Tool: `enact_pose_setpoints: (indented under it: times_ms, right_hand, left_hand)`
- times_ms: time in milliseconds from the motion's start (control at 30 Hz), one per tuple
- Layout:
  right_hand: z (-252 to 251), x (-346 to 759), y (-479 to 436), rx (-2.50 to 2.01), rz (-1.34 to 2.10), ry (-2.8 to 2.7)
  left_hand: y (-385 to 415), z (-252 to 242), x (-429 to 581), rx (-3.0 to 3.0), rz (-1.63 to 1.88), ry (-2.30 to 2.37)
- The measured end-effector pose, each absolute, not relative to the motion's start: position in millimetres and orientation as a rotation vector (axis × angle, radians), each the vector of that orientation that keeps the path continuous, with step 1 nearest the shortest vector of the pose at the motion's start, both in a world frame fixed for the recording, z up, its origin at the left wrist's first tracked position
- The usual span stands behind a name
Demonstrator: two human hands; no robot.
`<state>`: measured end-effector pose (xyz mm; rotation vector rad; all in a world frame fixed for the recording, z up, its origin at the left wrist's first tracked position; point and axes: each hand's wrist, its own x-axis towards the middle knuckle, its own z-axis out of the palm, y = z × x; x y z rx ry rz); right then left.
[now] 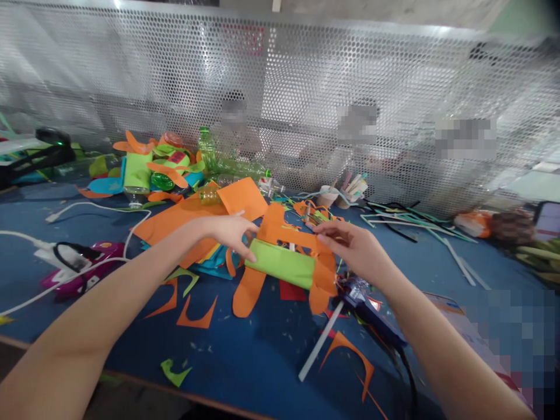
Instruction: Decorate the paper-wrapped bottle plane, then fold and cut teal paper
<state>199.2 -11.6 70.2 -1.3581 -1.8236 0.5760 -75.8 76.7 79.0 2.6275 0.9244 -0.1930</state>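
A green paper-wrapped tube [282, 265] with orange paper flaps [280, 230] glued to it lies in the middle of the blue table [245, 361]. My left hand [230, 232] grips its left end, fingers curled down over the green wrap. My right hand [356, 248] rests on the orange paper at its right end, fingers pressed together on the flap. A dark blue glue gun [371, 318] lies just below my right wrist, with a white glue stick [319, 344] slanting away from it.
Orange and green paper scraps litter the table. A finished green and orange bottle craft [140, 169] and green plastic bottles [231, 166] stand at the back left. A pink device [83, 265] with white cables lies left. Paper strips and cups sit behind. A perforated metal screen [306, 76] backs the table.
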Motion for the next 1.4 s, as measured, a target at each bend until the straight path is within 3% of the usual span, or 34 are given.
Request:
enact_pose_setpoints:
  times_ms: [267,367,467,567,800,867,967,1400]
  right_hand:
    - [63.9,213.9,-3.1,-1.243,0.874,-1.544]
    - [65.5,214.5,-5.2,-1.28,0.979,-1.658]
    - [69.3,209.8,-9.6,-1.279,1.002,-1.752]
    - [73.1,203.9,-14.0,-1.262,0.953,-1.802]
    - [73.9,211.2,-8.0,-1.34,0.784,-1.74]
    - [68.7,224.5,0.6,-1.566,0.534,-1.76]
    - [54.3,249.6,14.8,-2.18,-0.123,-1.92]
    - [12.7,273.6,48.2,-2.394,-0.093,-1.886]
  left_hand:
    - [94.0,75.0,-86.1,2.661,-0.064,1.32]
    - [83.9,80.2,-80.5,2.635,0.392,1.371]
    - [60.8,89.1,-66.4,2.555,0.856,1.093]
    - [35.7,91.1,-48.0,2.368,0.769,0.897]
    - [25.0,71.5,-27.9,2.243,0.603,0.961]
    - [32.4,67.7,-29.5,2.175,0.623,0.947]
    - [44.1,63.8,-33.4,2.064,0.689,0.925]
    - [55.8,60.7,-38.2,1.771,0.737,0.839]
